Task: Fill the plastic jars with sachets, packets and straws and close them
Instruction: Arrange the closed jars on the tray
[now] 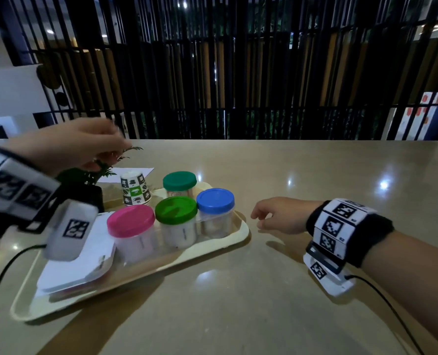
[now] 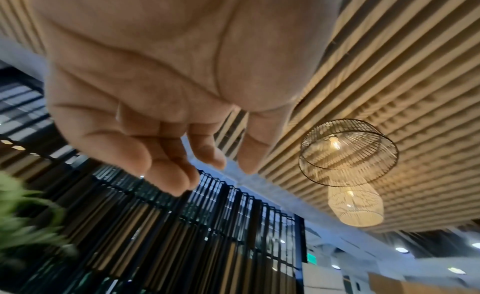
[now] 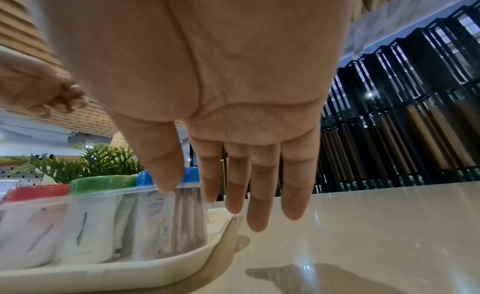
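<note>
Several clear plastic jars with lids on stand on a cream tray: a pink-lidded jar, a green-lidded jar, a blue-lidded jar and a dark-green-lidded jar behind them. Sachets show through the jar walls. My left hand hovers above the plant at the left, fingers loosely bent, holding nothing. My right hand hovers low over the table just right of the tray, fingers straight and empty.
A small potted plant stands behind the tray at the left. A patterned paper cup sits upside down on the tray's far side. White flat packs lie on the tray's near left. A black slatted screen rises behind the table.
</note>
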A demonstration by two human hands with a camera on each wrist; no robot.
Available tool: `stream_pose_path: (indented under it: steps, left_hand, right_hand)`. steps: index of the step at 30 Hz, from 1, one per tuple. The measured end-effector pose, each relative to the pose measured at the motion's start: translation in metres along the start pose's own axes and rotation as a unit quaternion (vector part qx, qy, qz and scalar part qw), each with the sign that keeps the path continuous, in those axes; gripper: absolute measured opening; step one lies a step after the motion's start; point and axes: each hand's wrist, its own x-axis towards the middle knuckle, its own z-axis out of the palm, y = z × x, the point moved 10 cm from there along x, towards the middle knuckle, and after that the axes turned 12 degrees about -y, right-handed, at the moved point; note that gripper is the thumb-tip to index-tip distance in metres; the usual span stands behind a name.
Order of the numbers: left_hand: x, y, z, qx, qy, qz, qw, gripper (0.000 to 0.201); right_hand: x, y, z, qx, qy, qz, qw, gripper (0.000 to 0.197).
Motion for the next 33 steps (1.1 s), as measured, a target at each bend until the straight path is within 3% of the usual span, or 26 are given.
stream_pose_path:
  steps: [1,2,4,6,9,12,17,18,21,28,33]
  left_hand:
    - [-0.007,-0.021,-0.009,-0.023,0.034,-0.018,0.999,0.018]
    - [-0.013,-0.043,-0.016,-0.041,0.063,-0.037,0.997,0.014]
    - [-0.025,-0.085,-0.025,-0.086,0.094,-0.072,0.989,0.023]
    - [-0.037,-0.119,-0.024,-0.145,0.089,-0.105,0.98,0.033]
    - [-0.051,-0.157,-0.019,-0.239,0.082,-0.143,0.957,0.029]
    - [-0.063,-0.2,-0.014,-0.255,0.075,-0.213,0.94,0.023]
    - [-0.072,-0.273,0.008,-0.241,0.034,-0.307,0.92,0.067]
    - [-0.073,-0.279,0.018,-0.24,0.012,-0.322,0.916,0.074]
    - [-0.064,-0.272,0.042,-0.219,-0.041,-0.338,0.914,0.069]
    - [-0.039,-0.275,0.044,-0.195,-0.046,-0.344,0.917,0.102]
    - [-0.01,-0.238,0.065,-0.204,-0.073,-0.306,0.927,0.099]
  right_hand:
    - [0.001,-0.002,0.0,-0.003,0.001,0.0,1.0,0.038]
    - [0.003,-0.003,0.001,-0.002,0.001,0.001,1.0,0.039]
    - [0.008,-0.002,0.002,0.002,0.001,0.004,1.0,0.04]
    - [0.015,-0.001,0.005,0.008,-0.001,0.01,1.0,0.041]
    - [0.022,-0.005,0.01,0.002,-0.009,0.005,1.0,0.043]
    - [0.026,-0.014,0.021,-0.03,-0.036,-0.01,0.999,0.045]
    - [0.035,-0.013,0.031,-0.101,-0.063,0.001,0.993,0.043]
    - [0.036,-0.012,0.033,-0.112,-0.068,0.004,0.991,0.042]
    - [0.038,-0.01,0.034,-0.115,-0.067,-0.002,0.991,0.043]
    - [0.038,-0.002,0.031,-0.107,-0.053,-0.005,0.993,0.042]
    - [0.023,0.026,0.024,-0.11,-0.044,0.029,0.993,0.04]
